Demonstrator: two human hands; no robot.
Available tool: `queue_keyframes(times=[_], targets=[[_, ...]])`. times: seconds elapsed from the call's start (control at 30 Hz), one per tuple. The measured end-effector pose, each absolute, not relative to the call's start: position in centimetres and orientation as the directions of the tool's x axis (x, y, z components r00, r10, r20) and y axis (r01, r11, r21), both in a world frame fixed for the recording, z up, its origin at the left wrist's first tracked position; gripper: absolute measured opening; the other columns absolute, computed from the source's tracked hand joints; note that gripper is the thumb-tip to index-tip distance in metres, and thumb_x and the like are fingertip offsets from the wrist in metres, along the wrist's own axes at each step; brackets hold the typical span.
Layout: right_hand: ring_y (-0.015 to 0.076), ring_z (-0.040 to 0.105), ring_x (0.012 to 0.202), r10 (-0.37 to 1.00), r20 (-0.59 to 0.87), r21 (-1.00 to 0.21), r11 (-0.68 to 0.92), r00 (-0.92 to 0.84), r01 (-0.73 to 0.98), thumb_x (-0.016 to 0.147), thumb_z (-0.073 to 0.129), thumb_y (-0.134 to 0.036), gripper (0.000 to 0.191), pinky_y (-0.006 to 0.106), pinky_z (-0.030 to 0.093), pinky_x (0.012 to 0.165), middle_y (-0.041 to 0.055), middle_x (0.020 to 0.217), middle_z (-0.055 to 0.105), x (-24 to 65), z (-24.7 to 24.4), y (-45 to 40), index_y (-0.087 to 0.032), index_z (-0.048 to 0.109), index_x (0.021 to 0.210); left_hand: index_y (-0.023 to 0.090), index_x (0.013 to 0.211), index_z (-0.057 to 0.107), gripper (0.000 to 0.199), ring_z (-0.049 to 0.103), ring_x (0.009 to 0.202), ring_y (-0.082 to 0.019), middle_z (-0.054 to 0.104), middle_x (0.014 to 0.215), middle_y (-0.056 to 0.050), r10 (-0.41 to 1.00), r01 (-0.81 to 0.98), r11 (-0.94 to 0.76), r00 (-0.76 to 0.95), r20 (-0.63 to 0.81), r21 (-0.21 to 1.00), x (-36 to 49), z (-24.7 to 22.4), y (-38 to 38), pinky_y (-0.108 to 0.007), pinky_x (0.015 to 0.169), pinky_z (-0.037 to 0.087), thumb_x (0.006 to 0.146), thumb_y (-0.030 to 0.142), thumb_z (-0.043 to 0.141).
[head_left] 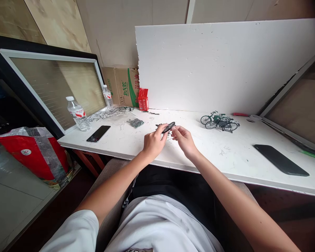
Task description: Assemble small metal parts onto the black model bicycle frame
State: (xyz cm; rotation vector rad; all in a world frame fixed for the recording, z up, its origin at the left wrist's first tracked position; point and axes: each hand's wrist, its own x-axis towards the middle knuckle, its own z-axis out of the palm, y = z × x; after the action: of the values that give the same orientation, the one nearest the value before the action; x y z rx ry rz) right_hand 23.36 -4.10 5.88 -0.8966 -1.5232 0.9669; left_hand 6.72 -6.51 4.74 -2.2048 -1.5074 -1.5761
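Note:
My left hand grips a small black wheel, its thumb and fingers on the near left edge. The wheel is tilted and raised a little above the table. My right hand is closed in a pinch close to the wheel's right edge; whatever lies between its fingertips is too small to make out. Small dark parts show partly behind and below the fingers. Farther right, dark miniature bicycles stand close together on the white table.
A phone, a water bottle and a clear bag of small parts lie left. Behind are thin black part frames, a red box and a carton. A dark flat slab lies right; a white board stands behind.

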Motion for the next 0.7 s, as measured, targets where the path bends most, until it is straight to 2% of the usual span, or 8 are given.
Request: queue_keyframes(times=[0.1, 0.17, 0.27, 0.33, 0.57, 0.7], targets=[[0.0214, 0.067, 0.090, 0.857, 0.507, -0.842, 0.515, -0.092, 0.161, 0.097, 0.068, -0.060, 0.037, 0.038, 0.055, 0.081, 0.0065, 0.100, 0.073, 23.4, 5.9, -4.5, -0.023, 0.070, 0.099, 0.029, 0.134, 0.067, 0.031, 0.081, 0.106, -0.024, 0.082, 0.123, -0.005, 0.686, 0.661, -0.543, -0.007, 0.728, 0.518, 6.8, 4.9, -6.6, -0.034, 0.091, 0.064, 0.103, 0.027, 0.066], [0.0234, 0.068, 0.094, 0.789, 0.608, -0.749, 0.606, -0.085, 0.269, 0.098, 0.068, -0.053, 0.030, 0.040, 0.055, 0.083, 0.0073, 0.104, 0.075, 23.4, 5.8, -4.8, -0.023, 0.071, 0.102, 0.029, 0.132, 0.066, 0.029, 0.080, 0.112, -0.024, 0.081, 0.126, -0.005, 0.695, 0.631, -0.552, -0.011, 0.719, 0.544, 6.9, 5.0, -6.6, -0.034, 0.091, 0.064, 0.103, 0.027, 0.066], [0.0255, 0.067, 0.096, 0.684, 0.723, -0.604, 0.692, -0.093, 0.395, 0.101, 0.067, -0.044, 0.020, 0.042, 0.055, 0.080, 0.0073, 0.100, 0.077, 23.5, 5.8, -5.1, -0.024, 0.071, 0.101, 0.028, 0.131, 0.066, 0.028, 0.079, 0.114, -0.025, 0.081, 0.126, -0.005, 0.698, 0.610, -0.563, -0.010, 0.716, 0.558, 7.0, 4.9, -6.7, -0.035, 0.090, 0.065, 0.103, 0.027, 0.065], [0.0261, 0.067, 0.094, 0.649, 0.755, -0.556, 0.711, -0.098, 0.430, 0.101, 0.066, -0.041, 0.017, 0.042, 0.055, 0.077, 0.0073, 0.098, 0.078, 23.5, 5.9, -5.2, -0.025, 0.071, 0.100, 0.028, 0.131, 0.066, 0.028, 0.079, 0.114, -0.025, 0.081, 0.125, -0.006, 0.697, 0.610, -0.563, -0.011, 0.717, 0.557, 7.1, 4.9, -6.7, -0.035, 0.090, 0.065, 0.103, 0.027, 0.065], [0.0266, 0.066, 0.089, 0.592, 0.799, -0.479, 0.734, -0.108, 0.482, 0.102, 0.064, -0.038, 0.015, 0.043, 0.054, 0.074, 0.0072, 0.092, 0.078, 23.5, 6.0, -5.3, -0.025, 0.071, 0.097, 0.028, 0.131, 0.067, 0.028, 0.079, 0.115, -0.025, 0.082, 0.122, -0.006, 0.701, 0.614, -0.558, -0.012, 0.713, 0.558, 7.1, 4.9, -6.9, -0.035, 0.093, 0.064, 0.103, 0.026, 0.066], [0.0264, 0.067, 0.089, 0.625, 0.775, -0.527, 0.719, -0.091, 0.454, 0.100, 0.067, -0.036, 0.013, 0.042, 0.055, 0.073, 0.0070, 0.093, 0.078, 23.4, 6.0, -5.3, -0.025, 0.072, 0.094, 0.028, 0.131, 0.068, 0.028, 0.080, 0.113, -0.026, 0.082, 0.120, -0.006, 0.701, 0.624, -0.552, -0.011, 0.713, 0.552, 7.1, 4.9, -7.0, -0.035, 0.093, 0.064, 0.103, 0.027, 0.065]])
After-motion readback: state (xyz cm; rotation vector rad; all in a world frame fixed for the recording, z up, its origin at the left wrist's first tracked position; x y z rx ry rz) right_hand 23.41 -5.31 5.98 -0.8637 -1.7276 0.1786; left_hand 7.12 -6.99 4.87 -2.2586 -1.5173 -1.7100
